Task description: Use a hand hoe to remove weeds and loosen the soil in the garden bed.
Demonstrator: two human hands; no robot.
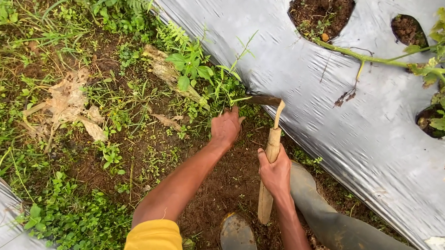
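My left hand (226, 127) is closed around the base of a clump of green weeds (214, 84) at the edge of the soil strip. My right hand (275, 172) grips the pale wooden handle (269, 174) of a short hoe-like tool. Its dark metal blade (262, 99) lies against the ground just right of the weeds, beside my left hand. Bare dark soil (226, 184) lies beneath both forearms. My yellow sleeve (151, 246) shows at the bottom.
Silver plastic mulch sheeting (337, 117) covers the bed on the right, with round planting holes (322, 8) showing soil. A green plant stem (385, 61) trails across it. More sheeting (0, 229) lies lower left. Low weeds and dry leaves (67, 104) cover the strip. Muddy boots (238, 240) stand below.
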